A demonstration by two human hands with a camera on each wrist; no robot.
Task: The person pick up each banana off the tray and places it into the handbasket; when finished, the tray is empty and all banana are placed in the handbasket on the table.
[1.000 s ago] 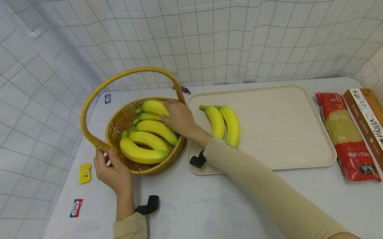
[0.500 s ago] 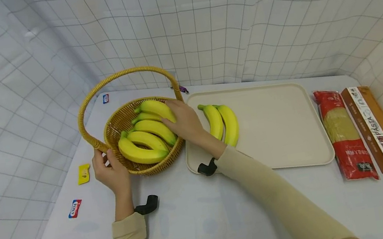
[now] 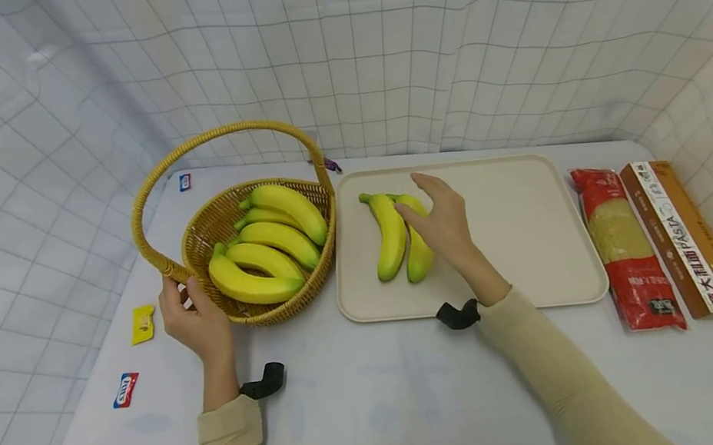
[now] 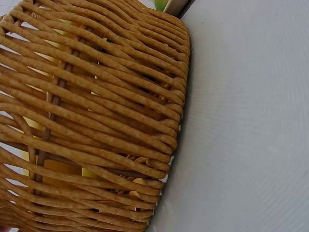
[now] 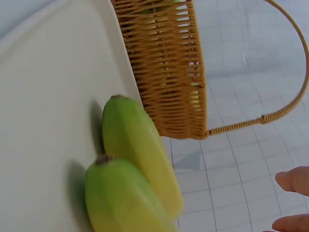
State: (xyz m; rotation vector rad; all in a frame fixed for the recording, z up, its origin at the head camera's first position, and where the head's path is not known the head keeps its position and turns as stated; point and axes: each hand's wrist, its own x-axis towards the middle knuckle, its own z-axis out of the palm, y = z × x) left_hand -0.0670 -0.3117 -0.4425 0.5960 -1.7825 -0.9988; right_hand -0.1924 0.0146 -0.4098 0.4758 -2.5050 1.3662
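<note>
Fingers (image 3: 429, 184) and thumb of the right hand (image 3: 451, 227) stand wide apart in a loose curve, holding nothing, over the far half of a yellow banana (image 3: 420, 257) in the left part of a beige tray (image 3: 525, 227); whether the thumb touches it cannot be told. A second banana (image 3: 390, 240) lies just beside it, nearer the tray's left edge, and both stems point to the far edge. The left hand (image 3: 199, 324) grips the foot of the tall handle (image 3: 236, 127) of a wicker basket (image 3: 314, 291), which stands on the white table (image 3: 358, 409) by the tray's left edge with five bananas (image 3: 278, 239) inside.

The likeliest slip is a crowded grasp: with so narrow a gap between the pair, a closing thumb could push the neighbour toward the left edge. A hold too near the stem might let the curved fruit (smooth-looking, too) twist loose. Carried left too low, it could knock the basket's rim or catch the handle. An uneven pull by the left hand might tip the basket and send its uppermost fruit sliding.
</note>
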